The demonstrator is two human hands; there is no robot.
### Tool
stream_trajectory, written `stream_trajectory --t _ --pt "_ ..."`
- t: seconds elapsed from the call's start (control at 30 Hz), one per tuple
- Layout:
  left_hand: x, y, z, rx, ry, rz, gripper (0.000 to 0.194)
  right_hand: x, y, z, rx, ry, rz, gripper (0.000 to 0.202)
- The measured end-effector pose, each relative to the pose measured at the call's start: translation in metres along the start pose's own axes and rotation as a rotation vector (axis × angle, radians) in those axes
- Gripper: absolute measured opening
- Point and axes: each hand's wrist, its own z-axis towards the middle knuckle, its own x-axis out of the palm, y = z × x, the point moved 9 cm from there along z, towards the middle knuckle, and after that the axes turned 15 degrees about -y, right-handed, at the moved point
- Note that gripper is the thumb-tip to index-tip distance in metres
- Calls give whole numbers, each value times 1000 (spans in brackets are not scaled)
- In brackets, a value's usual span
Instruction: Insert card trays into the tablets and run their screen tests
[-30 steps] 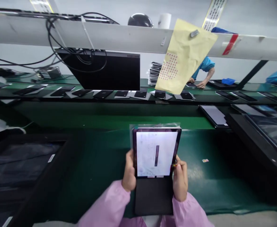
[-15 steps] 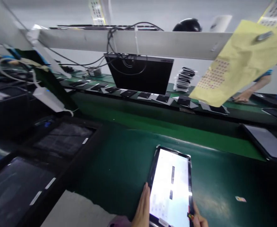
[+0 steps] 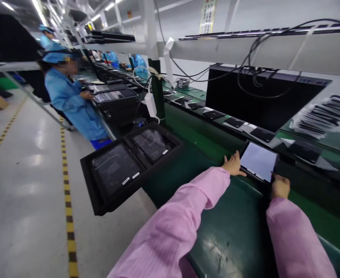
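A tablet screen [image 3: 258, 160], lit white inside a dark frame, is at the far side of the green bench, by the black ledge. My left hand [image 3: 233, 164] is at its left edge with fingers spread; whether they touch the frame is hard to tell. The near right corner is in the grip of my right hand [image 3: 280, 187], whose fingertips are partly hidden. Both arms reach forward in pink sleeves.
To the left, a black foam tray [image 3: 148, 166] holds dark screen panels. Several small black devices [image 3: 262, 134] lie along the ledge below a dark monitor [image 3: 242, 100]. A co-worker in blue [image 3: 68, 96] works further left. Cables [image 3: 254, 65] hang overhead.
My view has swung left. The lit screen has moved away from me, from the near bench to its far side. My left hand's fingers have spread apart.
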Motion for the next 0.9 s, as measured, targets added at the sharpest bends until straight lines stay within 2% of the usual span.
stream_trajectory --t 0.07,0.1,0.17,0.2,0.23,0.27,0.3,0.33,0.37,0.4,0.43,0.5,0.57,0.67,0.73,0.8,0.83,0.9 --pt "-30 2 -11 -9 -45 57 104 -2 8 0 43 -116 3 37" --pt "-51 7 -29 -3 -87 87 101 -1 15 -5 46 -144 23 39" --pt "-109 29 -88 -9 -248 161 86 19 43 -27 -17 -89 92 41" --pt "-142 51 -127 -69 -352 210 77 38 63 -44 -63 -8 137 41" --pt "-181 82 -172 -208 -513 283 71 63 85 -64 -108 99 183 40" --pt "-229 120 -231 -482 -802 419 67 93 110 -89 -146 223 223 38" --pt "-265 156 -297 -808 -1026 520 69 124 135 -116 -170 345 252 35" --pt "-285 185 -354 -1087 -1140 559 72 154 157 -143 -174 447 267 34" --pt "-297 208 -389 -1199 -1151 545 70 183 178 -170 -167 538 270 33" --pt "-304 228 -413 -1268 -1132 519 66 208 195 -195 -149 608 265 33" --pt "-308 245 -429 -1301 -1095 485 61 229 209 -216 -126 655 254 34" --pt "-311 266 -440 -1298 -1028 419 48 255 224 -248 -74 700 223 34" --pt "-311 272 -444 -1279 -1008 371 42 262 225 -263 -25 701 200 34" --pt "-312 261 -449 -1228 -1021 350 45 241 211 -258 32 636 206 33" --pt "-307 243 -456 -1188 -1026 370 51 206 194 -237 63 539 228 32" --pt "-294 222 -460 -1125 -1009 365 55 151 168 -208 83 400 251 31" --pt "-285 212 -459 -1087 -995 342 57 114 153 -192 84 317 259 31" --pt "-263 195 -448 -1000 -944 264 59 24 120 -163 72 127 253 31"
